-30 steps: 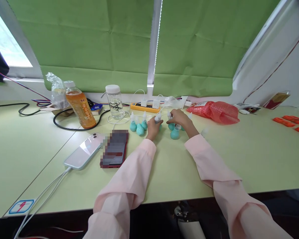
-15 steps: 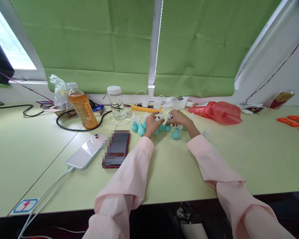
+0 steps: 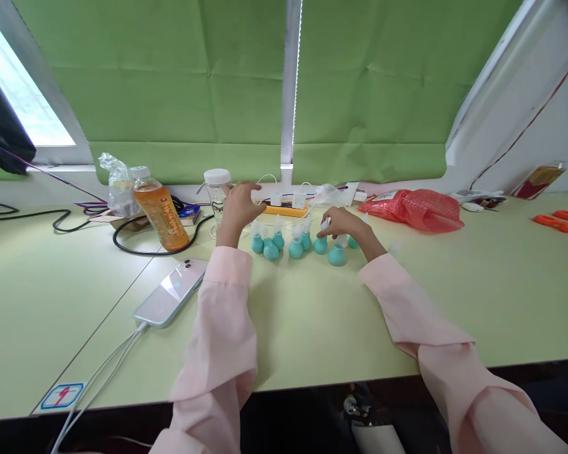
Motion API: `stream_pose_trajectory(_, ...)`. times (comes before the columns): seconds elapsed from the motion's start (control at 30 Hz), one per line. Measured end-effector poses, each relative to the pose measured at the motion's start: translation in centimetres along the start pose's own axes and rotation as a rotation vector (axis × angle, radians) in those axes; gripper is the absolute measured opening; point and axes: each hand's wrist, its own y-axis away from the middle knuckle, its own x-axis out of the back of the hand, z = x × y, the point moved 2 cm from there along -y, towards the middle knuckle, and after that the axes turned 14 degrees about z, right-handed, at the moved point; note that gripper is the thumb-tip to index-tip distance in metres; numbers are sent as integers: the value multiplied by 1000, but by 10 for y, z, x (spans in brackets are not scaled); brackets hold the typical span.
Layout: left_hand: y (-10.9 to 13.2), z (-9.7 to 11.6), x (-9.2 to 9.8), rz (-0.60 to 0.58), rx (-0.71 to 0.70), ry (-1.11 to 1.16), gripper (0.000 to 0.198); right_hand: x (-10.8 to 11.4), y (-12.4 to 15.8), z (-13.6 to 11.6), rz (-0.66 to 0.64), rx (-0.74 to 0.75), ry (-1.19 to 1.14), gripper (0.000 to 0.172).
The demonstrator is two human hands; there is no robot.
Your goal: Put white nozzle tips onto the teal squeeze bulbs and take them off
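Several small teal squeeze bulbs with translucent pointed tips stand grouped on the table (image 3: 312, 315). My right hand (image 3: 344, 224) has its fingers closed around the tip of one squeeze bulb (image 3: 320, 245), which stays upright on the tabletop. In front of that hand stands another squeeze bulb (image 3: 336, 255); one more is partly covered by its wrist. My left hand (image 3: 239, 211) is raised left of the group, thumb and fingers apart with nothing between them. The leftmost squeeze bulb (image 3: 257, 243) is closest to it.
A lidded clear bottle (image 3: 216, 178) is partly hidden behind my left hand. Further left are an orange drink bottle (image 3: 163, 214) and a charging phone (image 3: 173, 293). Behind the bulbs lies a yellow power strip (image 3: 288, 210); to the right, a red plastic bag (image 3: 421, 210).
My left hand has moved left and up, away from the bulbs, and its fingers have spread. Its forearm now covers the dark red phone. My right hand stays at the same bulb.
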Motion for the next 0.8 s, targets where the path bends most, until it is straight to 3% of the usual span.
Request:
stream_pose_trajectory(0.1,8,-12,-6,-245,-28,-153,65,2,1,-2,-8,1,-17,43)
stream_pose_trajectory(0.13,11,-13,-12,-274,-26,-169,69,3,2,-2,-13,3,-21,43)
stream_pose_trajectory(0.4,16,-18,-54,-352,34,-172,71,7,3,1,-53,35,-34,46)
stream_pose_trajectory(0.6,15,-26,-63,-368,87,-164,43,5,1,4,-65,46,-37,48)
stream_pose_trajectory(0.8,15,-29,-69,-297,129,-184,43,7,2,3,-63,49,-35,45)
